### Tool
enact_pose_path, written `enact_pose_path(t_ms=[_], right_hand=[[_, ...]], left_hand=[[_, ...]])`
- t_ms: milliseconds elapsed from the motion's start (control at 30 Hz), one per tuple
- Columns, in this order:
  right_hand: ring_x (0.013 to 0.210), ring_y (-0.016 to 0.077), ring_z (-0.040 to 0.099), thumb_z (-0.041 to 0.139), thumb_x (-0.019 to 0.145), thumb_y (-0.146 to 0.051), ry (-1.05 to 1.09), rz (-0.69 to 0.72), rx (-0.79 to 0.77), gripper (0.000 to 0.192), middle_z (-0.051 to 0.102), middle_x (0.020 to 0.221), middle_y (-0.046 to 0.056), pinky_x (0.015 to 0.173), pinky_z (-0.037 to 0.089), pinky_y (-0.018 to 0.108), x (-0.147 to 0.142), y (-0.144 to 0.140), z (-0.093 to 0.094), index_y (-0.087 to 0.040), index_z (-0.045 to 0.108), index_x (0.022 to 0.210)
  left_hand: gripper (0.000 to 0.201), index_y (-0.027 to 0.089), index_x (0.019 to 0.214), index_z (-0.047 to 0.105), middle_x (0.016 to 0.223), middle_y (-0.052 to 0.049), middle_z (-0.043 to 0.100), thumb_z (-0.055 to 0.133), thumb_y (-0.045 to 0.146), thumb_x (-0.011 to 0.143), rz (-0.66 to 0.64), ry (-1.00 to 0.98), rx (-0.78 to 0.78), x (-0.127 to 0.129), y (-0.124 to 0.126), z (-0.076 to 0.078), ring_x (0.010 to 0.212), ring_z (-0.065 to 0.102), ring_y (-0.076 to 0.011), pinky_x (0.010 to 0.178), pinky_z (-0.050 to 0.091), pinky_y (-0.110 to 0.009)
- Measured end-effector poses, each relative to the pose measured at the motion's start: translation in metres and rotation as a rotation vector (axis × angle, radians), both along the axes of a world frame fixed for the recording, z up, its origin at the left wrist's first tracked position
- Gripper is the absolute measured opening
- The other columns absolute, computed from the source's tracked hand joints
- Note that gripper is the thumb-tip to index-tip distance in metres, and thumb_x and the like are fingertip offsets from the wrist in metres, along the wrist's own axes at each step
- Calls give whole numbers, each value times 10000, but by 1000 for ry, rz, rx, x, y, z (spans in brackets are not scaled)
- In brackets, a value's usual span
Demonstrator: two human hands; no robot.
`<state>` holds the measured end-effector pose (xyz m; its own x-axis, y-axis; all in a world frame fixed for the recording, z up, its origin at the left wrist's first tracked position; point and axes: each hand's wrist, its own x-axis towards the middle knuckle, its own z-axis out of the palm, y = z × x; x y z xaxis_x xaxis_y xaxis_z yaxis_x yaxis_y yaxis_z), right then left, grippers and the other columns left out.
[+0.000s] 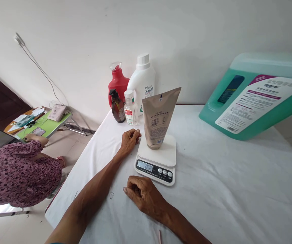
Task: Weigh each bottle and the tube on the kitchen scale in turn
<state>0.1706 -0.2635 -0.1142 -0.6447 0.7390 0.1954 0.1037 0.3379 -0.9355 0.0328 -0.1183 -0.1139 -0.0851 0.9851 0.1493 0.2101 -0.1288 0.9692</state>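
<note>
A brown squeeze tube (pixel 158 118) stands cap-down on the platform of a white digital kitchen scale (pixel 170 154). The scale's display (pixel 145 166) seems to read 362. My left hand (pixel 130 140) rests on the cloth at the scale's left side, its fingers curled in with nothing visible in them. In front of the scale lies my right hand (pixel 143 194), loosely closed, thumb against the bent fingers, and no object shows in it. Neither hand touches the tube.
Behind my left hand stand a dark pump bottle (pixel 117 108), a clear bottle (pixel 130 113), a red jug (pixel 118 81) and a white detergent bottle (pixel 146 76). A large green jug (pixel 260 98) is at right on the white-clothed table (pixel 224 189). At left, a person (pixel 24 169) sits by a green table (pixel 54 123).
</note>
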Motion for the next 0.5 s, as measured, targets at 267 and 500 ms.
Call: enact_pose_path(t_ms=[267, 500], right_hand=[[562, 127, 427, 572, 919, -271, -10, 2, -5, 270, 466, 618, -47, 561, 317, 265, 0, 1, 1, -236, 421, 698], [567, 129, 424, 571, 922, -263, -11, 3, -10, 276, 464, 622, -47, 565, 316, 271, 1, 0, 2, -237, 414, 697]], left_hand=[[491, 182, 696, 615, 534, 33, 517, 580, 625, 904, 1, 6, -18, 0, 0, 0, 498, 456, -100, 553, 385, -267], [495, 183, 690, 613, 533, 33, 518, 589, 628, 905, -3, -1, -16, 1, -1, 1, 495, 453, -99, 556, 391, -264]])
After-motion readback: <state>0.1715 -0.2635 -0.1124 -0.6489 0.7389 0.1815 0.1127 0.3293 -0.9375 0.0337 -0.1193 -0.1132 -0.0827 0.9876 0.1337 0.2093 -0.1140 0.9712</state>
